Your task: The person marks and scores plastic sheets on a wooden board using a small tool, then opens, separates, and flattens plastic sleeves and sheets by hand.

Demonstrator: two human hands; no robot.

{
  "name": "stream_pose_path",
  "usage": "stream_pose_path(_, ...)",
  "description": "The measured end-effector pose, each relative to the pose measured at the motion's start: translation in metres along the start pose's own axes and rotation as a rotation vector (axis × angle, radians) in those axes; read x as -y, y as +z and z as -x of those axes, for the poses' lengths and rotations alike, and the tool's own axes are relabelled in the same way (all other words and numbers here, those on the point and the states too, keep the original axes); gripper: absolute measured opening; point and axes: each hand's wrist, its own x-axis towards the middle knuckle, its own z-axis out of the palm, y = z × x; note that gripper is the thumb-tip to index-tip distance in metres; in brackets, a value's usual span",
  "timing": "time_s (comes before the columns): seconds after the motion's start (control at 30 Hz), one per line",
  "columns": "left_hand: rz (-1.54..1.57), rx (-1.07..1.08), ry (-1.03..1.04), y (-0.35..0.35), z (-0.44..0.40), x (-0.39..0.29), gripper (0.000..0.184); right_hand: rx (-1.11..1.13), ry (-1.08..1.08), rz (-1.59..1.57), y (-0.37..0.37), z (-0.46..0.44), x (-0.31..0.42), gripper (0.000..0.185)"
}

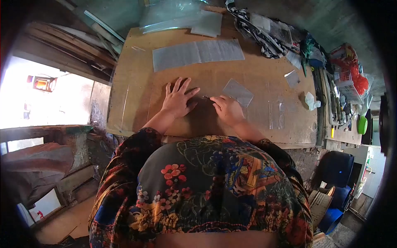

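Observation:
My left hand [178, 99] lies on the brown board [136, 89] with its fingers spread and nothing in it. To its right, my right hand [228, 109] is closed, its thumb and forefinger pinched on a small dark item [205, 97] too small to name. A square clear plastic piece [238, 92] lies just beyond the right hand. Farther up the board is a long translucent strip [198, 54].
Clear sheets [169, 16] lie at the far edge, with black-and-white plastic [264, 35] at the far right. White crumpled material [312, 101] rests near the board's right edge. Beyond stand a basket with red bags [351, 80] and a green item [362, 125].

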Motion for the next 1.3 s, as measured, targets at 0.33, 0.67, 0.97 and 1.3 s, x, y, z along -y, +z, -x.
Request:
stream_pose_path(0.33,0.003,-0.004,0.002,0.000,0.000,0.000,0.050,0.021,-0.022,0.059,0.013,-0.004,-0.010,0.018)
stream_pose_path(0.67,0.000,-0.095,0.049,0.006,0.001,0.004,0.048,-0.309,0.044,-0.105,-0.028,0.004,0.000,0.020)
stream_pose_path(0.97,-0.055,-0.134,0.212,-0.011,0.010,-0.007,0.053,-0.864,0.565,-0.437,-0.103,0.150,-0.104,0.023)
stream_pose_path(1.3,-0.010,-0.175,0.332,-0.006,0.010,-0.067,0.059,-0.949,1.019,0.366,-0.190,0.295,-0.219,0.022)
